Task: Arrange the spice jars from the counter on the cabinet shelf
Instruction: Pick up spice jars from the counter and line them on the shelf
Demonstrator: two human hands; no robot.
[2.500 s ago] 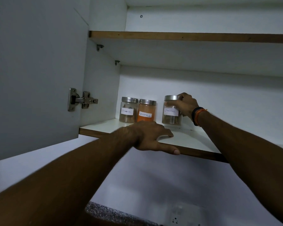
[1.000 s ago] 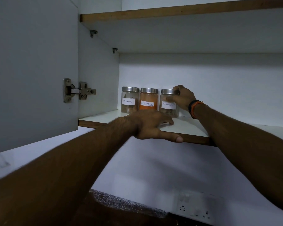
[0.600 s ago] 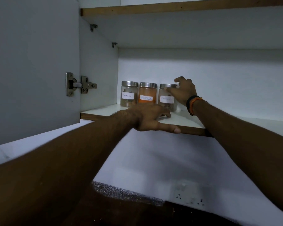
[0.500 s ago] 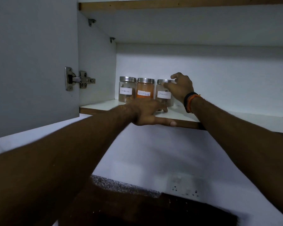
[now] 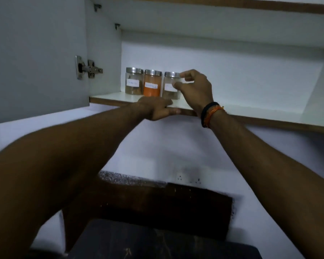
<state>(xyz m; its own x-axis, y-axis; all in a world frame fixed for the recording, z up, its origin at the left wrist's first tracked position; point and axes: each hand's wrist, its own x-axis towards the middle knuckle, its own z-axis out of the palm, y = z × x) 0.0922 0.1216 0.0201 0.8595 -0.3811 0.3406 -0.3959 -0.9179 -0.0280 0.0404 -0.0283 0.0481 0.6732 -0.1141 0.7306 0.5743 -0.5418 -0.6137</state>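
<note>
Neatly, cylindrical glass jars (image 5: pixel 152 83), metal lids

Bare forearms, no sleeves; black band and orange thread (image 5: pixel 211 113) circle the right wrist.

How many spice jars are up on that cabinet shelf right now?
3, in a row at the shelf's back left: a brownish left jar, an orange middle jar, and a right jar partly covered by the right hand. None seem hidden.
</note>
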